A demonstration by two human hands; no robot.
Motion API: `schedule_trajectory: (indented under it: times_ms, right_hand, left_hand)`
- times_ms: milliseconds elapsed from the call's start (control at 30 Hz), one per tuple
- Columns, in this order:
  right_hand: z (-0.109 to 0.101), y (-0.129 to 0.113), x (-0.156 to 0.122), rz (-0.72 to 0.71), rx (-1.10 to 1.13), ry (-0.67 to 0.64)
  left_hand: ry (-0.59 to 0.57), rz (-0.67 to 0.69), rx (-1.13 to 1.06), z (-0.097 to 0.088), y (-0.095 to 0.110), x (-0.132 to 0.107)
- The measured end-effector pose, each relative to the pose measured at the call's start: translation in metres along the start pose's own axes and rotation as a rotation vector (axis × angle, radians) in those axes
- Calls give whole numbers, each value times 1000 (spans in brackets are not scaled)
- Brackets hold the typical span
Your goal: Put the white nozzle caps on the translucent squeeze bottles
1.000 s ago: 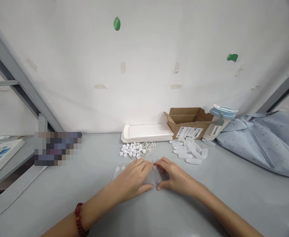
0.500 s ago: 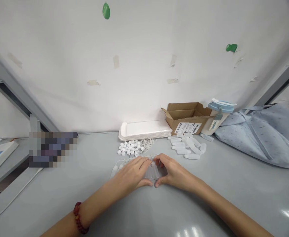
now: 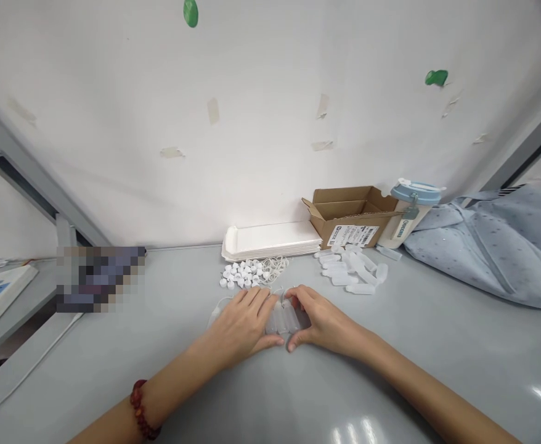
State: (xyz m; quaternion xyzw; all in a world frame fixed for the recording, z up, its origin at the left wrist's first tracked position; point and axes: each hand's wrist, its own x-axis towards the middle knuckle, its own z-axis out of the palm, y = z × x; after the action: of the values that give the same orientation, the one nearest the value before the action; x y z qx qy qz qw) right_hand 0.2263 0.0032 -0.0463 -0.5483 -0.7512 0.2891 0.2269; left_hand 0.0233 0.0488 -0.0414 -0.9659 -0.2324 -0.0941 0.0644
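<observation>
My left hand (image 3: 243, 324) and my right hand (image 3: 323, 320) lie on the grey table (image 3: 390, 370), cupped round a small cluster of clear plastic tubes (image 3: 285, 317) between them. Fingers and thumbs of both hands press against the tubes from either side. A red bead bracelet (image 3: 140, 412) sits on my left wrist. Beyond the hands lie a heap of small white caps (image 3: 241, 275), some thin white loops (image 3: 274, 267) and a loose pile of clear tubes (image 3: 352, 271).
A stack of white trays (image 3: 270, 240), an open cardboard box (image 3: 351, 217) and a cup with a blue lid (image 3: 411, 209) stand along the white wall. A light blue cloth bag (image 3: 492, 253) lies at the right. A white cable (image 3: 34, 364) runs at the left.
Both hands have stayed round the tubes, with the fingers shifting slightly. The view has tilted down a little.
</observation>
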Motion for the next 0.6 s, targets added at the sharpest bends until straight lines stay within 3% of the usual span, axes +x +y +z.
schedule_trajectory:
  times_ms: [200,367,600]
  right_hand:
    - [-3,4,-2,-37,-45,27]
    - [2,0,3,-78,-138,95]
    - [11,-4,9,-104,-193,79]
  left_hand:
    - [89,-126,-28,-10,-16,-26]
    - [50,-260,-61,-6,-30,-53]
    - [51,-344,-192,2,-34,-59]
